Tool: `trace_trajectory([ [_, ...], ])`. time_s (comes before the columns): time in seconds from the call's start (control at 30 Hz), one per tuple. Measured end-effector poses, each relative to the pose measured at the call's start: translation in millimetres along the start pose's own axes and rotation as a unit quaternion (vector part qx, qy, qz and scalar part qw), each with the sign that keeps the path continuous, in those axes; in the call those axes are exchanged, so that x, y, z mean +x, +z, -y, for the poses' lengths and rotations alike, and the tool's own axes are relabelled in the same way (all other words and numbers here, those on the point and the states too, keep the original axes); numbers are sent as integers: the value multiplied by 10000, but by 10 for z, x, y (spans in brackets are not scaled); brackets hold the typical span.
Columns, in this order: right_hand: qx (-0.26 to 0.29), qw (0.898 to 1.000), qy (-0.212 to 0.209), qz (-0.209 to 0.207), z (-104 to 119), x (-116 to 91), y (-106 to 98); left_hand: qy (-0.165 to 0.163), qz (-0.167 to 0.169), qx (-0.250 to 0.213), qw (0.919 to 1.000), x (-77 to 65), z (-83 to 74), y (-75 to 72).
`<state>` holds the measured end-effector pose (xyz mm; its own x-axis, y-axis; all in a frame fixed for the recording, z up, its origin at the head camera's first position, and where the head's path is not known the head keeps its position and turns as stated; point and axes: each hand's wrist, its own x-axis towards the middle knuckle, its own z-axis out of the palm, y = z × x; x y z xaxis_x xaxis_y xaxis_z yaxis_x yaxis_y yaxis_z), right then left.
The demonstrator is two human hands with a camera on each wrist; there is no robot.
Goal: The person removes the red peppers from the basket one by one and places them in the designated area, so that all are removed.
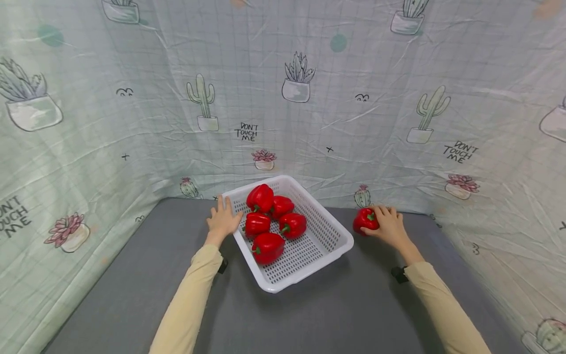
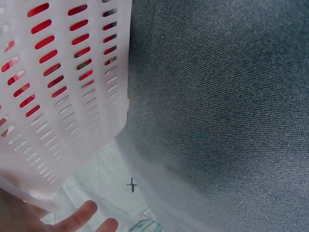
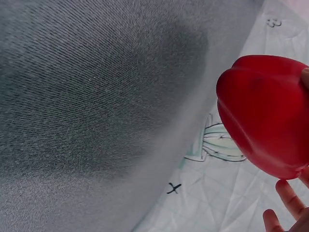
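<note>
Our left hand (image 1: 223, 222), fingers spread, rests at the edge of the white basket (image 1: 305, 251) holding five red peppers (image 1: 268, 248); well apart, our right hand (image 1: 390, 227) grips a sixth pepper (image 1: 364, 221) right of it.

Grey fabric-textured tabletop (image 1: 353, 309); white perforated basket (image 1: 305, 253) resting on it.

a left forearm (image 1: 190, 300) reaches toward 1 o'clock, the left hand (image 1: 223, 220) spread with its fingers (image 1: 228, 202) fanned toward 12 o'clock; the right forearm (image 1: 442, 305) slants toward 11 o'clock, the right hand (image 1: 391, 229) curled in a grip, thumb (image 1: 368, 231) at 9 o'clock.
</note>
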<state>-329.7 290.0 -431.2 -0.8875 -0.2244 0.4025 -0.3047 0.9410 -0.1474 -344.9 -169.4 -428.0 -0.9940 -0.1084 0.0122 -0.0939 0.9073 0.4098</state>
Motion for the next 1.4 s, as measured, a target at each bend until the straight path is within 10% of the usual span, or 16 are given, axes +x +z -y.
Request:
trace_trajectory([
  [1.4,125,9948,-279,972,-100,87,212,30,41,-23,10000,14,13,8],
])
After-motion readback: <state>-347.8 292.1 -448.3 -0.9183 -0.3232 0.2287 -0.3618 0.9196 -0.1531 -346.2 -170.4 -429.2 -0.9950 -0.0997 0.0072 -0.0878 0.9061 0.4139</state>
